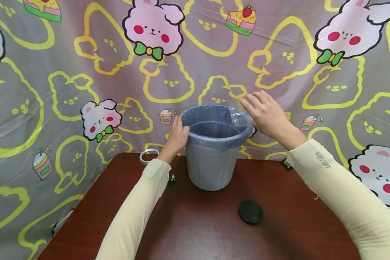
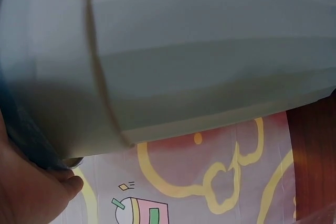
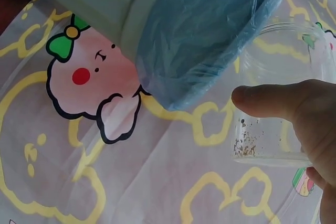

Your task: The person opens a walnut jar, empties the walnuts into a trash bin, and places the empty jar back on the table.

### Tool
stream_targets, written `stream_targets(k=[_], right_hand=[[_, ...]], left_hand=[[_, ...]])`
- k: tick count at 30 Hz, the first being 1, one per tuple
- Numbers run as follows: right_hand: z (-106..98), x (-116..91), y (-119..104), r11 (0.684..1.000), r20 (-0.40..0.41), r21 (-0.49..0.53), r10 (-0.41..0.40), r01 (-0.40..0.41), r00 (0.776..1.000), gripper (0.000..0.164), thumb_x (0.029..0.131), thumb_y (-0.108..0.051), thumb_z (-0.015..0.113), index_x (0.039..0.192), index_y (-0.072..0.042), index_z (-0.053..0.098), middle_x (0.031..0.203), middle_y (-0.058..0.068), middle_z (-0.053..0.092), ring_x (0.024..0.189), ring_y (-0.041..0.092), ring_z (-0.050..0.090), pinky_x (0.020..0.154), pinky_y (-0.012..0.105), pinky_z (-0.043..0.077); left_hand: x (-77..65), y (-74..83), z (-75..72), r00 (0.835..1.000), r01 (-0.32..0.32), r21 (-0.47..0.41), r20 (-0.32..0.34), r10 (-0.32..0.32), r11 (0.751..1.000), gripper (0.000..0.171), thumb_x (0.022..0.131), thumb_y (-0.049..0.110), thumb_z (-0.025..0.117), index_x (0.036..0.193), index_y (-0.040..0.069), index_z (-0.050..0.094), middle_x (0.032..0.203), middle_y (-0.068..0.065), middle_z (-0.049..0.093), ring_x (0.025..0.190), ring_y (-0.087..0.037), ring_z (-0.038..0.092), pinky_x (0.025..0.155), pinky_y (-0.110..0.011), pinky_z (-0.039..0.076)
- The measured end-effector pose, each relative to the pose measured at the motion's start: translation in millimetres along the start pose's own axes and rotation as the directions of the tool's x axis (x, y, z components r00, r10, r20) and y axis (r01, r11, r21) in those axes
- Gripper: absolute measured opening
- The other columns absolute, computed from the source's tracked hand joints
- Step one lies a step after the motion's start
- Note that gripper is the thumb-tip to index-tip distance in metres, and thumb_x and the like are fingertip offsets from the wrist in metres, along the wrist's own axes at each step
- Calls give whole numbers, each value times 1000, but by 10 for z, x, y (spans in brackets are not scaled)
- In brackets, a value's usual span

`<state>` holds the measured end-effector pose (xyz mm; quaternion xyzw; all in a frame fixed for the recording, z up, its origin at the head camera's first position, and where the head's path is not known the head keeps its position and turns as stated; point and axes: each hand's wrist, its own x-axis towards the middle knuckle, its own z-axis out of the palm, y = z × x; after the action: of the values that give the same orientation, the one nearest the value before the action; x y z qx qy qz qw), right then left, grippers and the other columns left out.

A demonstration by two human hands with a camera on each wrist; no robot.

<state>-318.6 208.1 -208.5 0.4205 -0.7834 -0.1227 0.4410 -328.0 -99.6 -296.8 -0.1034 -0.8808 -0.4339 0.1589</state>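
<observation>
A grey trash can [image 1: 211, 164] stands upright on the table, lined with a thin bluish plastic bag [image 1: 229, 143] folded over its rim. My left hand [image 1: 177, 136] holds the can at the left side of its rim; the left wrist view has part of that hand [image 2: 37, 190] beside the bag's edge. Over the right rim, my right hand [image 1: 268, 113] grips a clear jar [image 1: 238, 115], tipped with its mouth toward the can's inside. Small brown specks cling inside the jar [image 3: 252, 142] near its base. A round black lid [image 1: 250, 212] lies on the table, right of the can.
The dark red-brown table [image 1: 195, 231] ends against a patterned curtain [image 1: 117, 83]. A white ring, like a tape roll [image 1: 148, 155], sits at the back left. Small dark objects lie beside my left wrist and beyond my right forearm.
</observation>
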Motion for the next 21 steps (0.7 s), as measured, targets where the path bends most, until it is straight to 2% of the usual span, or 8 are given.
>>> stream_targets(k=[7,12,21], right_hand=[[2,-23,-76,999,48,4,-35,35,998,95,46,-10,91,130,4,47,122,25,51,111,42,45,100,52,34],[3,30,-120,999,32,13,-46,46,998,99,45,-12,92,131,3,46,122,24,51,112,42,45,100,51,34],[7,174,-152,999,38,44,-16,14,999,101,45,-11,93,133,2,45,124,23,50,114,41,44,103,50,31]], left_hand=[[-3,-31,-13,1000,8,-3,-3,-8,1000,67,90,24,31,148,-6,14,156,-17,4,143,-25,4,113,-35,8],[-19,-36,-17,1000,9,0,-9,-9,1000,67,89,24,30,148,-6,14,156,-17,5,143,-26,6,113,-36,9],[4,-3,3,1000,-5,-7,-19,5,1000,68,88,24,30,147,-6,16,156,-17,7,142,-28,7,113,-37,10]])
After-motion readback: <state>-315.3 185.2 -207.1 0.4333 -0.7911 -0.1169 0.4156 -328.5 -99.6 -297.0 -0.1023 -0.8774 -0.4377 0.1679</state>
